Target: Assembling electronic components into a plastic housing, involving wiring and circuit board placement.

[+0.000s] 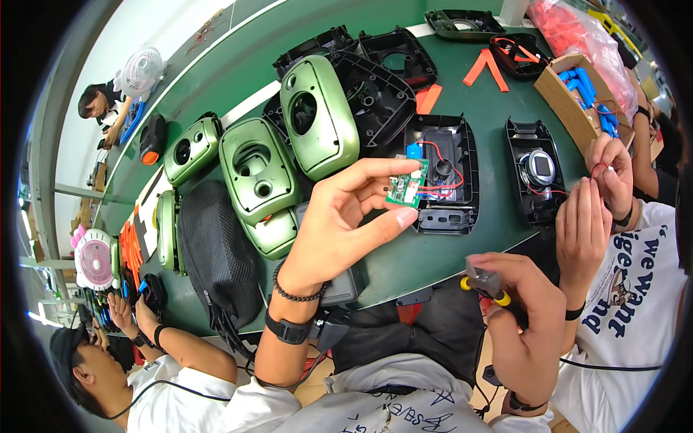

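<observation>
Head view: green desk (491,187) carries an open black housing (451,159), partly hidden by the board. Left hand (339,224) reaches up-right, index finger and thumb pinching opposite edges; other fingers curl behind, partly covered. Right hand (523,310), lower right, is wrapped around yellow-handled pliers (487,280); grips mostly hidden, jaws blurred, exact type unclear. Green circuit board (406,186) is held over the housing's left side. Red wires (460,173) trail from it; their far ends hard to trace.
</observation>
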Tool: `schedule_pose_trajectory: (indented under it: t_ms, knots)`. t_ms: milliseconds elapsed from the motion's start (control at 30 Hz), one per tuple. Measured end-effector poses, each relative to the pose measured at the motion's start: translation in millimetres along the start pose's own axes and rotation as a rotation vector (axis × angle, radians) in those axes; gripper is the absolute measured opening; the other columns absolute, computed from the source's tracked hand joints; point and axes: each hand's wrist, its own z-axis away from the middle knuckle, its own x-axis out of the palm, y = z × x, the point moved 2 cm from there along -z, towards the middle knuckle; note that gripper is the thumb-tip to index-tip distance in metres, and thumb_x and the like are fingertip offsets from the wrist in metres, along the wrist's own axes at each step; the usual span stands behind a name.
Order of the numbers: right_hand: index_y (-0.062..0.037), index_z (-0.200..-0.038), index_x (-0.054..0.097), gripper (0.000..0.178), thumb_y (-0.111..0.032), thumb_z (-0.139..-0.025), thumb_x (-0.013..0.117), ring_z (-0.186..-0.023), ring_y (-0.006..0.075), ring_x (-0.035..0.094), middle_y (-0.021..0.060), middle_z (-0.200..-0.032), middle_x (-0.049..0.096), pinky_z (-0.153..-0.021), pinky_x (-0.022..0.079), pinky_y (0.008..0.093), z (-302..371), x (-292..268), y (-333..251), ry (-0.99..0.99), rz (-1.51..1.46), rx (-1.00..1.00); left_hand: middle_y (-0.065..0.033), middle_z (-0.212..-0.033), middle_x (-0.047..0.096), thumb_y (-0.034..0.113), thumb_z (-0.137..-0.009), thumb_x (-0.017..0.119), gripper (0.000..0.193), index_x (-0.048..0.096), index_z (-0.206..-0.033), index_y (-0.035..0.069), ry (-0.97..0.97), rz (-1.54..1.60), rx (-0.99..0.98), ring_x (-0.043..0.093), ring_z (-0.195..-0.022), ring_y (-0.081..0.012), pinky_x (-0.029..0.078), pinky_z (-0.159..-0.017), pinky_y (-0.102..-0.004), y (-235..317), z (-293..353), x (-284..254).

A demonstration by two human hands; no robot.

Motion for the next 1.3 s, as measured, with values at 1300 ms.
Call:
schedule_pose_trajectory:
  t_ms: [1300]
  knots:
    - [-0.0054, -0.115, 0.052, 0.038, -0.007, -0.092, 0.082, -0.062, 0.0084, 0.043, -0.0005, -0.078, 0.057, -0.058, 0.038, 0.0272, -35, 31, 33, -0.302, -1.068, 0.156, -0.0151, -0.144, 0.062, 0.009, -0.108, 0.063, 0.046, 0.054, -0.150, -0.007, -0.117, 0.089, -0.151, 0.064, -0.121, -0.0166, 0.054, -0.103, -0.0331, 2, -8, -3]
